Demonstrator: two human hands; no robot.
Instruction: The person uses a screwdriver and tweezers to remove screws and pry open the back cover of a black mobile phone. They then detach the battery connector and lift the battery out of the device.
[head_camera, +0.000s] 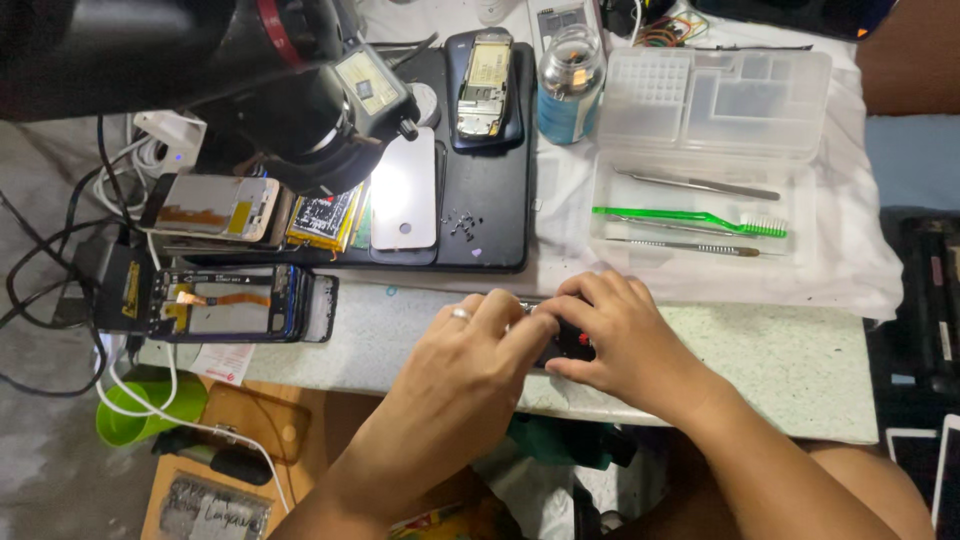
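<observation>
While both hands pinch it at the near table edge, left hand (470, 345) and right hand (610, 335) closed around a small dark phone part (570, 345), I'd keep it flat and pry gently. Counting outward: one clear tray (800, 190) holding one green toothbrush (690, 220) and two metal tools, three opened phones.

white phone screen panel (403, 192) on black mat (490, 200), red-white paper label (224, 362) at table edge
</observation>
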